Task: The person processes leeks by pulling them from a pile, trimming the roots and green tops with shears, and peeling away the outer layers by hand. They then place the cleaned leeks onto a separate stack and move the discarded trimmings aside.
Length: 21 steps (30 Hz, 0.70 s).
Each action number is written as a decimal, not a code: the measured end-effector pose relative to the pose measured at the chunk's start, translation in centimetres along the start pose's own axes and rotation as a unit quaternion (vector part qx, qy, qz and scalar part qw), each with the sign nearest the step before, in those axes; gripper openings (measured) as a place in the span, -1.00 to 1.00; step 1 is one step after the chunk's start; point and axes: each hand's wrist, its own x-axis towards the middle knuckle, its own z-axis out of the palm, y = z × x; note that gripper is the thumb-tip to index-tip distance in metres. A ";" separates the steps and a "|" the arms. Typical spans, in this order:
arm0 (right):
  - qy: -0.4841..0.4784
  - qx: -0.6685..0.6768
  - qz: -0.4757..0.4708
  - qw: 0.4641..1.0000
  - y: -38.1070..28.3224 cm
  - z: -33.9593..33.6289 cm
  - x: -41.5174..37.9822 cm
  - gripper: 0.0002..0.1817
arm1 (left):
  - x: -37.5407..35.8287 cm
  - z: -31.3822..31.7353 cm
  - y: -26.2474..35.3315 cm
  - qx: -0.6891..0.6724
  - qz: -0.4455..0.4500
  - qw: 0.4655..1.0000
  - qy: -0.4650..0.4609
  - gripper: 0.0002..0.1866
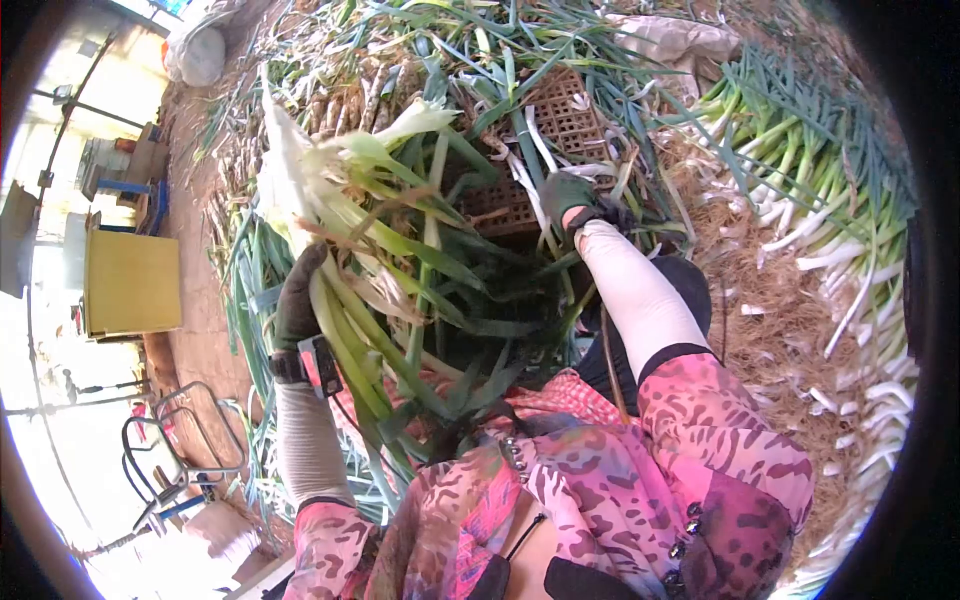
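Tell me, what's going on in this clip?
A person is working among heaps of leek-like greens. The gloved left hand grips a loose bundle of stalks, white ends up and leaves hanging toward the lap. The gloved right hand is down by a brown lattice crate; whether it grips anything is unclear. Off to the right, more stalks lie in a row beside brown, fibrous roots.

To my left, bare brown floor point(190, 210) runs past a yellow box-like piece point(130, 283) and a metal-framed chair point(215, 470). Beyond them, glaring white light point(45, 370) washes out my view, crossed by dark bars point(68, 104).
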 end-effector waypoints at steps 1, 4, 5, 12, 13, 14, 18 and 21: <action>0.096 0.119 0.094 0.984 -0.1 0.4 0.2 -0.63 | 1.1 0.4 -0.2 -0.023 -0.003 1.000 -0.012 -0.55; 0.146 0.075 0.120 0.979 0.9 4.3 1.7 -0.62 | 2.2 0.8 -1.1 0.025 -0.008 0.999 0.023 -0.60; 0.141 0.080 0.119 0.980 1.6 4.7 2.2 -0.62 | 3.2 0.0 -1.5 0.022 -0.011 0.999 0.021 -0.60; 0.254 0.327 0.101 0.905 -0.5 -4.4 1.9 -0.61 | 2.2 3.0 -1.3 0.024 -0.025 0.999 0.034 -0.63; 0.197 0.307 0.085 0.927 -1.7 -5.1 1.6 -0.62 | 2.4 3.3 -1.6 0.031 -0.017 0.999 0.036 -0.62; 0.142 0.286 0.067 0.945 -2.7 -5.7 1.2 -0.62 | 2.7 3.7 -1.7 0.038 -0.008 0.999 0.037 -0.62; 0.062 0.085 0.060 0.993 -3.3 4.2 -0.5 -0.52 | 3.4 4.2 -1.9 0.065 -0.012 0.997 0.031 -0.61; 0.123 -0.023 0.075 0.989 -3.4 6.4 0.5 -0.48 | 3.3 3.6 -1.9 0.078 -0.006 0.996 0.029 -0.61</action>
